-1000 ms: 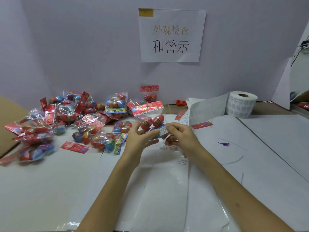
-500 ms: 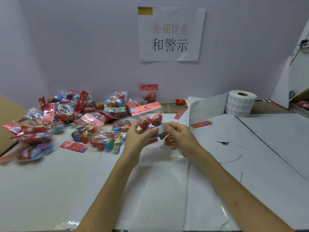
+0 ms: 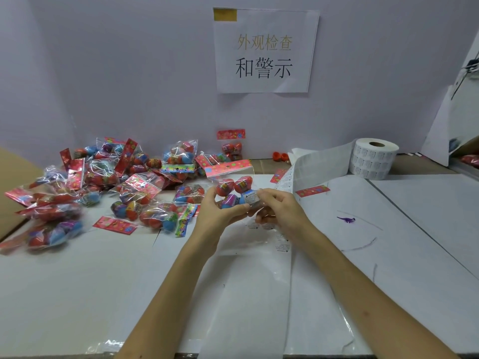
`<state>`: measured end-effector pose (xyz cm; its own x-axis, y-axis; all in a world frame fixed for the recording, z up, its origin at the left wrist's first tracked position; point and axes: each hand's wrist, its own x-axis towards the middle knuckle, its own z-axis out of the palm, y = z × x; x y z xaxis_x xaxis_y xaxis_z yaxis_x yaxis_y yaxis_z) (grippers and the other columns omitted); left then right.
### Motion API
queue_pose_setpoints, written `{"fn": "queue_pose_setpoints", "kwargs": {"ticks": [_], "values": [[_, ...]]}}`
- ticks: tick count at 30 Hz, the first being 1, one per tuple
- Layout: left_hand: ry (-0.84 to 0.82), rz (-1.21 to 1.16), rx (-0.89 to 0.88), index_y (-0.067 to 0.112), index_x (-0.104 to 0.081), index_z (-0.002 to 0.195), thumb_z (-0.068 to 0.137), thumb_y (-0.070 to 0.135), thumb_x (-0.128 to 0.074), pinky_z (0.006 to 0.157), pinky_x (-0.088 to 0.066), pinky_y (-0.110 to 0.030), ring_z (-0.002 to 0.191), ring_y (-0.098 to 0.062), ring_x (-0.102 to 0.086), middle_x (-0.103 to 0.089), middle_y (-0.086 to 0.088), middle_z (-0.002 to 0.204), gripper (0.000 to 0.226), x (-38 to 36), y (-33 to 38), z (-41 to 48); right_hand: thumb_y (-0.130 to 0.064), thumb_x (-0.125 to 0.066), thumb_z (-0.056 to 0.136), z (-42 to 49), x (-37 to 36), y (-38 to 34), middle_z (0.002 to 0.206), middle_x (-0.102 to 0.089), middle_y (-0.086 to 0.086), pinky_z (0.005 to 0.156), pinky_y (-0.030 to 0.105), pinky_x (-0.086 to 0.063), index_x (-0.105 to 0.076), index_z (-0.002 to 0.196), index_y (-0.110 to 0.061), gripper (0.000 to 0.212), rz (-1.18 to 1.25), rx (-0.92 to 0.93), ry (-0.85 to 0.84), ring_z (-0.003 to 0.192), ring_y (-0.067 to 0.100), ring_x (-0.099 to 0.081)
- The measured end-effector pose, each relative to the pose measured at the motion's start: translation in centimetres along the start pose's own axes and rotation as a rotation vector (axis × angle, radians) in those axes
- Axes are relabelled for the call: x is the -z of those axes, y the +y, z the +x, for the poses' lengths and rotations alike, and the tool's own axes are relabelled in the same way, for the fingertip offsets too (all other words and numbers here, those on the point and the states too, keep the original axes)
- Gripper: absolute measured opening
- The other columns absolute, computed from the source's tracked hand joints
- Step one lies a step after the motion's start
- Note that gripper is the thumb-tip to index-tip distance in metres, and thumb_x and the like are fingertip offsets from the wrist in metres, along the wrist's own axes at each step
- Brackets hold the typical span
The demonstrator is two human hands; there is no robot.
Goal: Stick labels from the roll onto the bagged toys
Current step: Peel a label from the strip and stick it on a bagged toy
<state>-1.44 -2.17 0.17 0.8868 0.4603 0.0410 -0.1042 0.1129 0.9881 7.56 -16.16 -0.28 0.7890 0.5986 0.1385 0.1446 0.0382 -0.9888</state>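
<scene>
A clear bag of red, purple and blue toy eggs [image 3: 234, 186] with a pink header card is held upright above the table centre. My left hand [image 3: 219, 212] grips its lower left side. My right hand [image 3: 278, 209] holds its lower right, thumb pressed beside a small white label [image 3: 250, 197] stuck on the bag. The label roll [image 3: 373, 159] stands at the back right, and its backing strip [image 3: 305, 172] runs down toward my hands.
A pile of bagged toys [image 3: 108, 185] covers the left half of the table. Loose pink header cards [image 3: 312, 190] lie about. A small purple toy dinosaur [image 3: 346, 219] lies on the right. A paper sign [image 3: 264, 50] hangs on the back wall.
Both hands and the bag stay almost where they were. My right thumb has shifted slightly along the label on the bag.
</scene>
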Motion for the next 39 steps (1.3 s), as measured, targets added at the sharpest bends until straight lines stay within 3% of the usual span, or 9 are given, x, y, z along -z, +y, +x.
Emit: {"fn": "queue_pose_setpoints", "kwargs": {"ticks": [5,9,13,19,24,31,35,39], "values": [[-0.025,0.005,-0.007,0.014,-0.054,0.132,0.078,0.0,-0.084,0.092,-0.061,-0.043,0.104,-0.033,-0.073,-0.064,-0.018,0.127,0.063,-0.04,0.14,-0.2,-0.028,-0.069,0.095,-0.08,-0.06,0.14,0.076,-0.075,0.01,0.062,0.027,-0.058,-0.073,0.1,-0.012,0.016,-0.016,0.045,0.028,0.068,0.023,-0.068],[-0.034,-0.006,-0.016,0.019,-0.058,0.121,0.077,-0.002,-0.084,0.087,-0.062,-0.039,0.099,-0.031,-0.075,-0.066,-0.016,0.122,0.055,-0.02,0.2,-0.33,-0.025,-0.068,0.096,-0.13,-0.05,0.17,0.077,-0.074,0.01,0.064,0.028,-0.058,-0.072,0.099,-0.011,0.015,-0.017,0.056,0.016,0.069,0.023,-0.069],[-0.037,-0.008,0.008,0.016,-0.055,0.129,0.078,-0.003,-0.083,0.088,-0.062,-0.04,0.102,-0.034,-0.074,-0.065,-0.018,0.126,0.062,-0.02,0.26,-0.21,-0.023,-0.067,0.096,-0.19,-0.1,0.1,0.077,-0.074,0.01,0.064,0.028,-0.058,-0.072,0.099,-0.009,0.014,-0.014,0.053,0.009,0.07,0.025,-0.069],[-0.043,0.003,-0.051,0.017,-0.061,0.125,0.08,0.015,-0.085,0.08,-0.062,-0.033,0.096,-0.026,-0.076,-0.067,-0.01,0.121,0.051,-0.18,0.3,-0.52,-0.02,-0.07,0.093,-0.34,0.05,-0.23,0.077,-0.073,0.014,0.063,0.027,-0.057,-0.071,0.101,-0.003,0.019,0.027,0.055,0.02,0.071,0.029,-0.069],[-0.041,0.018,-0.034,0.011,-0.058,0.13,0.082,0.012,-0.084,0.093,-0.06,-0.048,0.101,-0.035,-0.074,-0.066,-0.017,0.125,0.054,-0.11,0.3,-0.39,-0.021,-0.068,0.095,-0.34,0.08,-0.09,0.077,-0.074,0.011,0.064,0.029,-0.059,-0.07,0.105,-0.004,0.02,0.012,0.052,0.003,0.068,0.025,-0.071],[-0.013,0.006,-0.024,0.009,-0.057,0.133,0.085,0.006,-0.079,0.094,-0.06,-0.047,0.108,-0.031,-0.071,-0.063,-0.015,0.126,0.053,0.12,0.33,-0.28,-0.021,-0.058,0.102,-0.19,0.31,-0.12,0.08,-0.075,0.005,0.063,0.026,-0.058,-0.07,0.103,-0.011,0.015,0.047,0.016,-0.038,0.065,0.021,-0.071],[0.012,0.064,-0.075,0.016,-0.059,0.124,0.084,0.011,-0.082,0.072,-0.061,-0.025,0.086,-0.014,-0.076,-0.068,-0.009,0.112,0.047,0.07,0.21,-0.29,-0.027,-0.063,0.099,-0.28,-0.05,-0.03,0.08,-0.075,0.011,0.064,0.026,-0.057,-0.071,0.102,-0.009,0.02,0.058,0.009,-0.024,0.066,0.021,-0.071],[0.003,0.084,-0.086,0.021,-0.062,0.116,0.082,0.013,-0.084,0.073,-0.062,-0.029,0.089,-0.024,-0.076,-0.069,-0.012,0.111,0.042,-0.14,0.22,-0.34,-0.023,-0.07,0.094,-0.29,0.0,-0.04,0.077,-0.074,0.012,0.063,0.025,-0.056,-0.071,0.099,-0.003,0.021,0.047,0.023,0.007,0.068,0.022,-0.072]]}}
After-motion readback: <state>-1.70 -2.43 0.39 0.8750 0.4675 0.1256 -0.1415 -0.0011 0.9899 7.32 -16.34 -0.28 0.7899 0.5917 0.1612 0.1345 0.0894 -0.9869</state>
